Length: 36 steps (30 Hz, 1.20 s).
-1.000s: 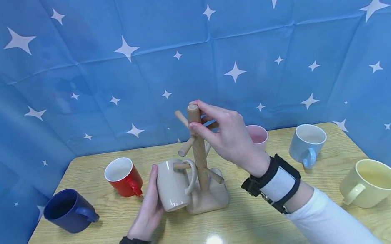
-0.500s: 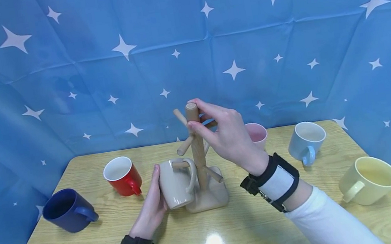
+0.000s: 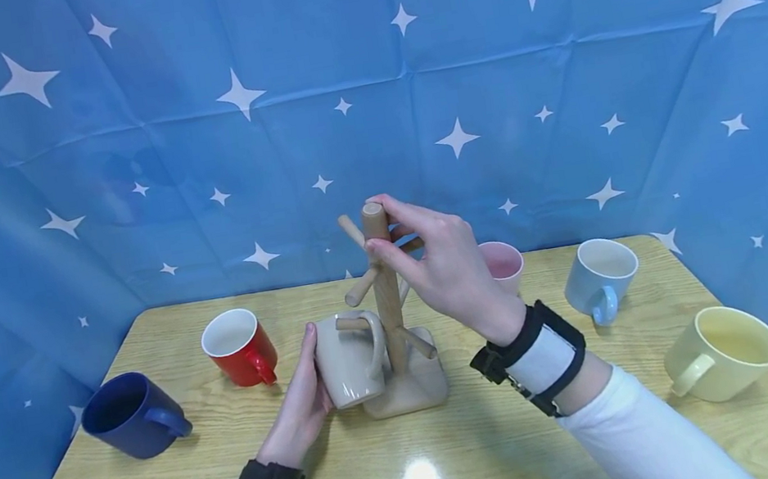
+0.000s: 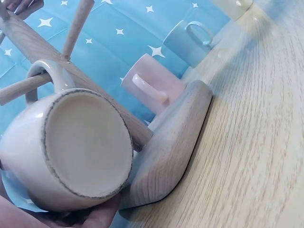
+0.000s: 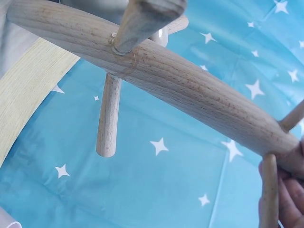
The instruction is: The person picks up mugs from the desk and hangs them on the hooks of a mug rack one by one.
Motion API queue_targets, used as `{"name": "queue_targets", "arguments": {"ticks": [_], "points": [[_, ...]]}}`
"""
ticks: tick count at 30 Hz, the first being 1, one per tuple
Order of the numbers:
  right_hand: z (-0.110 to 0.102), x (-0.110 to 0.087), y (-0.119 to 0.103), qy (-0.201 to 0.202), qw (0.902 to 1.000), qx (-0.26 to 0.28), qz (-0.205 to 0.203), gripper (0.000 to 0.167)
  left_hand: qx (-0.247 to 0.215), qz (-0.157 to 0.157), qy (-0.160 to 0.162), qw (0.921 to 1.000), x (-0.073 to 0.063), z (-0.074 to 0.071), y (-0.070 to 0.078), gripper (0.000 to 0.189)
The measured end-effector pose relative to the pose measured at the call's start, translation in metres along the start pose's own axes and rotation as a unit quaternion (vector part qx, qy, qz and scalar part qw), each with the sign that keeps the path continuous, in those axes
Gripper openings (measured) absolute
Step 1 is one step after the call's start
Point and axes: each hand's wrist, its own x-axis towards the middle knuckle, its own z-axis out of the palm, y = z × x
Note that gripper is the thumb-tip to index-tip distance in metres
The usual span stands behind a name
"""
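Observation:
A wooden mug tree (image 3: 388, 297) stands upright mid-table, with pegs on several sides. My right hand (image 3: 448, 267) grips the top of its post between thumb and fingers; in the right wrist view the fingers (image 5: 290, 199) show at the post's end. A beige-grey mug (image 3: 344, 370) has its handle looped around a lower left peg (image 3: 352, 324). My left hand (image 3: 304, 404) holds that mug's body from the left. In the left wrist view the mug's round base (image 4: 90, 142) faces the camera, tilted, with fingers under it. Part of the left hand is hidden behind the mug.
On the left stand a red mug (image 3: 241, 360) and a dark blue mug (image 3: 131, 422). To the right are a pink mug (image 3: 505, 267), partly behind my right hand, a light blue mug (image 3: 595, 286) and a yellow mug (image 3: 727, 366). A blue starry curtain (image 3: 368, 134) rises behind the table.
My left hand and the beige-grey mug have shifted slightly right, closer to the post, and the mug tilts a little more. The right hand keeps its grip on the post.

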Motion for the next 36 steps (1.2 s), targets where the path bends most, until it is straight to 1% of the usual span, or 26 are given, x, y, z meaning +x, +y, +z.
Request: {"name": "queue_targets", "arguments": {"ticks": [6,11,15,18,26,33,36], "points": [[0.0006,-0.0002,0.0005,-0.001,1.0000,0.002,0.000,0.042,0.000,-0.002,0.014,0.9999,0.0012,0.0012,-0.0002,0.085],[0.0010,0.0000,0.0008,-0.003,1.0000,0.005,0.001,0.041,-0.002,0.006,0.019,0.9998,0.0027,0.0033,0.0003,0.086],[0.0008,-0.0004,0.0006,-0.004,1.0000,0.004,0.005,0.042,0.007,0.015,0.024,0.9996,0.0037,0.0043,0.0003,0.086],[0.0007,-0.0008,0.0006,-0.003,1.0000,0.001,0.005,0.043,0.008,0.018,0.021,0.9996,0.0043,0.0045,0.0001,0.085],[0.0005,-0.0008,0.0003,-0.002,1.0000,0.003,0.005,0.043,-0.022,0.021,0.016,0.9994,0.0064,0.0049,-0.0006,0.083],[0.0006,-0.0003,0.0002,0.000,1.0000,0.002,0.000,0.042,-0.005,0.023,0.017,0.9996,0.0088,0.0065,-0.0001,0.078],[0.0008,-0.0001,0.0004,0.000,1.0000,0.003,-0.002,0.042,0.004,0.018,0.025,0.9995,0.0098,0.0071,0.0006,0.078]]}}
